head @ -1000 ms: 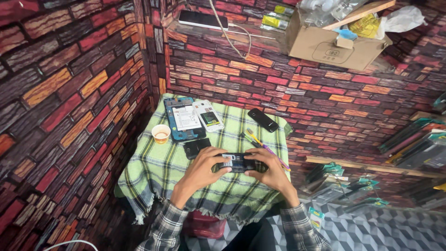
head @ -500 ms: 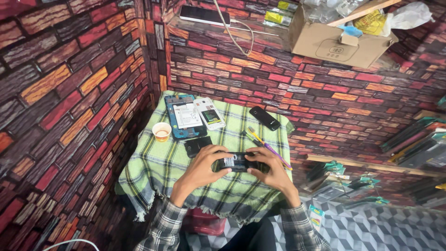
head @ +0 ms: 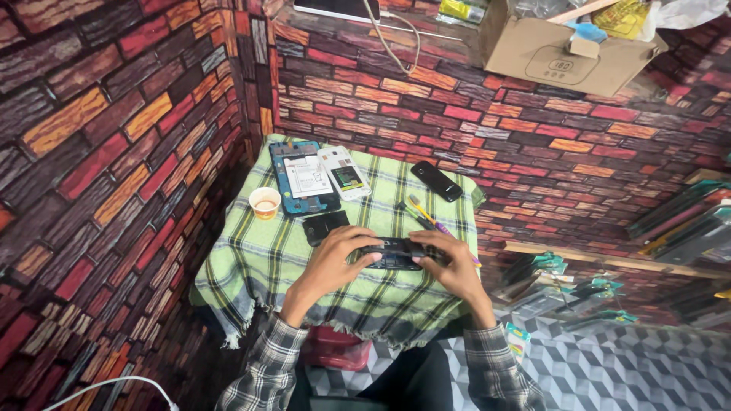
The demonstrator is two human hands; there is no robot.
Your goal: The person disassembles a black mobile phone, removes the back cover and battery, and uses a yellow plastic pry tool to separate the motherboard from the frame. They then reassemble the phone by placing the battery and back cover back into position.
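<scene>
Over the last second very little has shifted: both hands stay clamped on the same dark phone body (head: 394, 253), which lies lengthwise just above the green plaid cloth of the desk (head: 251, 262), near its front middle. The left hand (head: 335, 259) grips the phone's left end with fingers curled over its top edge, and the right hand (head: 454, 265) grips the right end in the same way, thumbs toward the person. The only visible change is a slight drift of the view; the hands' hold looks the same as before, so the work on this phone appears to be at the same stage, perhaps pressing or prying along its edge, though the view is too small to tell which.

Just behind the left hand lies a small black phone part (head: 325, 226). Further back sit an opened blue-framed tablet (head: 303, 179), a white phone back (head: 344, 172) touching it, and a small paper cup (head: 265, 202) at the left. A black handset (head: 436, 180) lies toward the wall, and a few slim tools (head: 420, 214) lie just behind the right hand.
</scene>
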